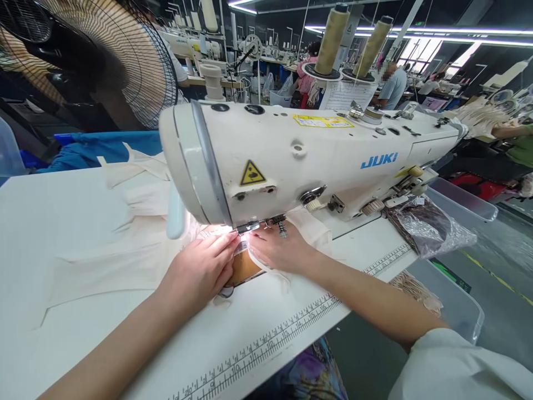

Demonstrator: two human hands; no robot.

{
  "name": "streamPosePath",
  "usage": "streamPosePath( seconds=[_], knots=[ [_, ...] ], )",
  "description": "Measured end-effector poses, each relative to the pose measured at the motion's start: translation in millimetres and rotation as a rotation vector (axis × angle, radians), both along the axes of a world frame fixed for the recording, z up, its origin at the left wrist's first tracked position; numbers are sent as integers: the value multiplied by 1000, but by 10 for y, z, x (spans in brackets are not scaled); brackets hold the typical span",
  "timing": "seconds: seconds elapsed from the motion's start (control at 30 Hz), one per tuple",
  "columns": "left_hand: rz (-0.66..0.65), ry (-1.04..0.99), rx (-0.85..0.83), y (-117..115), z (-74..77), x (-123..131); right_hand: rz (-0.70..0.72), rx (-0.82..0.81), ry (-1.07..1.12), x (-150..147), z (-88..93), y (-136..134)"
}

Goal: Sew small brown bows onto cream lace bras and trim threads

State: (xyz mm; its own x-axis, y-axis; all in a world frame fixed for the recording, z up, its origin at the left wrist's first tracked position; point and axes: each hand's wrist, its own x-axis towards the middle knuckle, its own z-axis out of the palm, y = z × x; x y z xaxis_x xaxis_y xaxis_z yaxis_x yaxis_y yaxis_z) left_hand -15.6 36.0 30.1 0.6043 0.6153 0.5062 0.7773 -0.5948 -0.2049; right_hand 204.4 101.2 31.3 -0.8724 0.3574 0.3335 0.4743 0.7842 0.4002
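A white JUKI sewing machine stretches across the table, its lamp lighting the needle area. Left of the presser foot, my left hand has its fingers together, pressing pale cream fabric. My right hand is closed on the same work just right of the foot, partly behind the machine's head. From under its fingers a narrow white strip curves over a tan plate in the machine bed. The fabric edge at the needle is hidden by my fingers and glare.
Cream cut pieces lie strung out on the white table at left. A fan stands behind. Thread cones rise above the machine. At right are a plastic-wrapped bundle and clear bins. Other people work farther back.
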Motion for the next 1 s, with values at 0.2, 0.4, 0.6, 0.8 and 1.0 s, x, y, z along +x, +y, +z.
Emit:
streamPosePath(
  seconds=[0.2,0.4,0.6,0.8,1.0],
  knots=[
    [-8,-12,19,-3,3,9,47,88,-81,-5,57,-31],
    [-13,-18,13,-2,0,4,35,106,39,-6,-18,-46],
    [-19,-66,-51,3,-22,-17,28,10,43,1,-3,-44],
    [6,-35,-49,1,-29,-12,-4,-15,35,1,-14,-44],
    [2,-54,-81,0,-23,-16,6,-27,12,12,-26,-33]
  ],
)
